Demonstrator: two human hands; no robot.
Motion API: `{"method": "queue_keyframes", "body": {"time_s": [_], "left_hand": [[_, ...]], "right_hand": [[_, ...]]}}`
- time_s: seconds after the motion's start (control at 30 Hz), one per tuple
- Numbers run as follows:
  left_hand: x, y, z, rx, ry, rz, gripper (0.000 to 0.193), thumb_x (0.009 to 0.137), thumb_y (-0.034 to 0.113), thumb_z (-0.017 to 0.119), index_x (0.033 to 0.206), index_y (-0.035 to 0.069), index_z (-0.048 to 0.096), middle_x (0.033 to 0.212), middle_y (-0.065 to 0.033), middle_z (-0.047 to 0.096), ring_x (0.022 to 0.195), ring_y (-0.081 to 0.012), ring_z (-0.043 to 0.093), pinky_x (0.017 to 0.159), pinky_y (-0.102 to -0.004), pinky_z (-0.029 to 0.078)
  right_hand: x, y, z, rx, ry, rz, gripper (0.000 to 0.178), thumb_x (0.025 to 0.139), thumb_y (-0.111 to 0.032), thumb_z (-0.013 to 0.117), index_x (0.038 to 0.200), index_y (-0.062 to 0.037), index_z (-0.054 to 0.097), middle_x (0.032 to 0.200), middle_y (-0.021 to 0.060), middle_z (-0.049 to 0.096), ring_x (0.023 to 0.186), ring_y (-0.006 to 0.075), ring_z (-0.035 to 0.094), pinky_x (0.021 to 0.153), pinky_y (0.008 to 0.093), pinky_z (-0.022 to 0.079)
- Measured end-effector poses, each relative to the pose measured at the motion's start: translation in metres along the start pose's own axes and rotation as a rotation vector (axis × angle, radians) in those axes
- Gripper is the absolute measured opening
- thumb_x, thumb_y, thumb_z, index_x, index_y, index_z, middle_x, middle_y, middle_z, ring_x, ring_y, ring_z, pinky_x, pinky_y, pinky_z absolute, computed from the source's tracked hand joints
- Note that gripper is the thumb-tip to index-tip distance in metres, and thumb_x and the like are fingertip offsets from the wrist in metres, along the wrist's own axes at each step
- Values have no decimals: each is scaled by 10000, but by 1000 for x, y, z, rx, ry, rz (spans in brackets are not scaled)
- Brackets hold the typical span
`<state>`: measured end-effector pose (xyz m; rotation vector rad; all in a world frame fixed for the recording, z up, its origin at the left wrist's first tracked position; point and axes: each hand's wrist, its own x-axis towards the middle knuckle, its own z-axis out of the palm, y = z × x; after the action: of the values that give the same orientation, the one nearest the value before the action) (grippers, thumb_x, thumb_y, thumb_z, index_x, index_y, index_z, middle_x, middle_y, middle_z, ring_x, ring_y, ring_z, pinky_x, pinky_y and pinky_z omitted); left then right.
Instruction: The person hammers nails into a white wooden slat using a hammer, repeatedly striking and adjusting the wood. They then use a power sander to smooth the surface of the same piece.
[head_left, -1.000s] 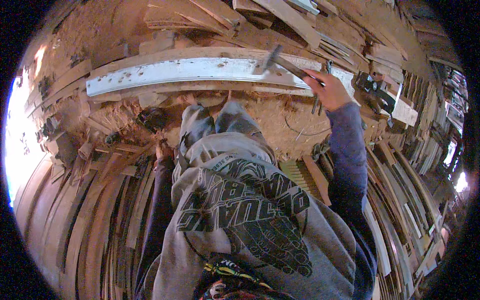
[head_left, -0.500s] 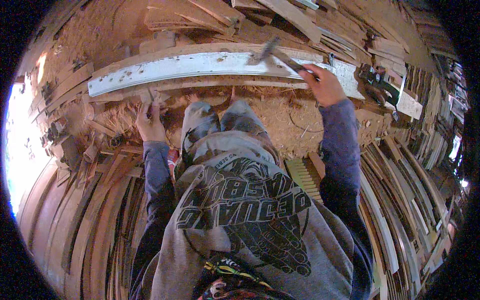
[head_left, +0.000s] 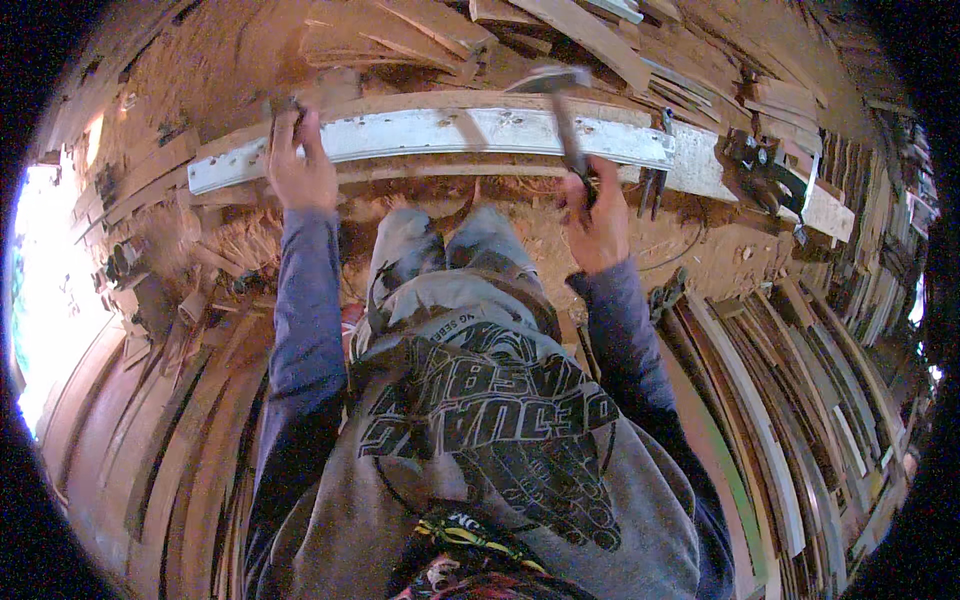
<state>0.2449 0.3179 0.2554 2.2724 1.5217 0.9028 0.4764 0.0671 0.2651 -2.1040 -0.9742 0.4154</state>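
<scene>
A long board painted white [head_left: 400, 135] lies crosswise in front of me on a wider wooden beam, with dark spots and holes along its face. My right hand [head_left: 597, 215] grips a hammer [head_left: 568, 135] by its dark handle, the metal head raised over the board's far edge. At the board's left part, my left hand [head_left: 300, 160] reaches across it with thumb and fingers pinched together. Something small and dark shows at those fingertips, too blurred to name. A tool with two dark handles [head_left: 655, 185] sits at the board's right end.
Dark tools [head_left: 755, 160] lie on the beam farther right. Wood offcuts [head_left: 400, 40] are piled beyond the board. Long stacked planks flank me on the left [head_left: 190, 430] and right [head_left: 765, 420]. My feet and knees are close to the beam's near side.
My left hand has moved from the near side of the board forward over it. My right hand has come left and nearer me, the hammer now standing more upright.
</scene>
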Motion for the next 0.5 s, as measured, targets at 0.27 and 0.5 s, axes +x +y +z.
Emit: {"method": "queue_keyframes", "body": {"time_s": [0.27, 0.5], "left_hand": [[20, -45, 65, 77, -50, 116, 233, 935, 250, 560, 1064, 68, 630, 1060, -159, 614, 1004, -369, 581, 845, -456, 467], [14, -38, 62, 183, -45, 110, 240, 932, 274, 557, 1096, 114, 627, 1020, -133, 610, 1002, -362, 579, 810, -475, 466]], "right_hand": [[-26, -7, 13, -112, -184, 207, 360, 1018, -313, 441, 1204, -6, 466, 700, 119, 518, 573, 259, 523, 551, 400, 442], [-36, -14, 11, -273, -43, 134, 341, 1014, -319, 445, 1162, -16, 490, 712, 23, 476, 631, 119, 473, 549, 301, 397]]}}
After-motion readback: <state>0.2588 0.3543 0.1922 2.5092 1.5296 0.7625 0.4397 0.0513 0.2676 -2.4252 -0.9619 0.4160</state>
